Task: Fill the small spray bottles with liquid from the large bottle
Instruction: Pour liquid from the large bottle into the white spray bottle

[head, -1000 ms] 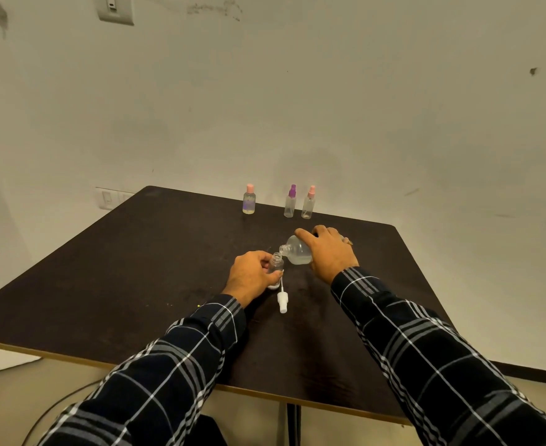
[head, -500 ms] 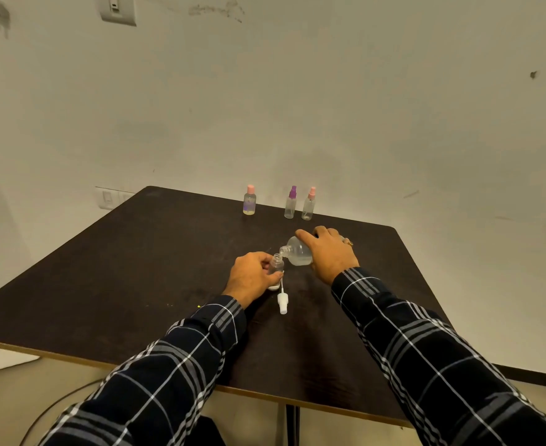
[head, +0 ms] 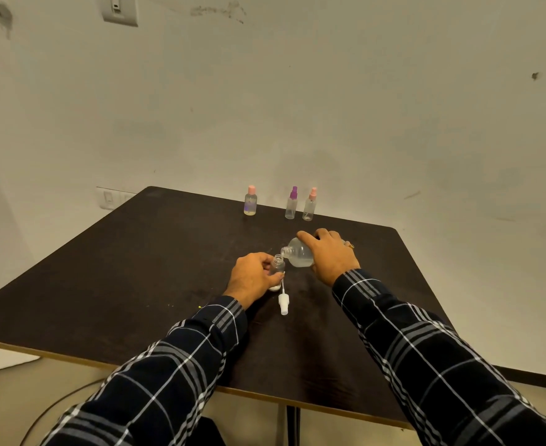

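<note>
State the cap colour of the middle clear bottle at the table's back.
Purple spray cap, head view.

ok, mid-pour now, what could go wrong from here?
1. The large bottle, tilted in the right hand, meets a narrow neck on the small bottle: slight drift likely spills onto the table.
2. The left hand wraps the small bottle, hiding its level, so overfilling is possible.
3. The loose spray head lies by that hand and could be knocked.

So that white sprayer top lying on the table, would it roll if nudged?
Probably: the white sprayer top lies on its side and looks round. Its thin tube likely bends; small plastic, so probably light.
</note>
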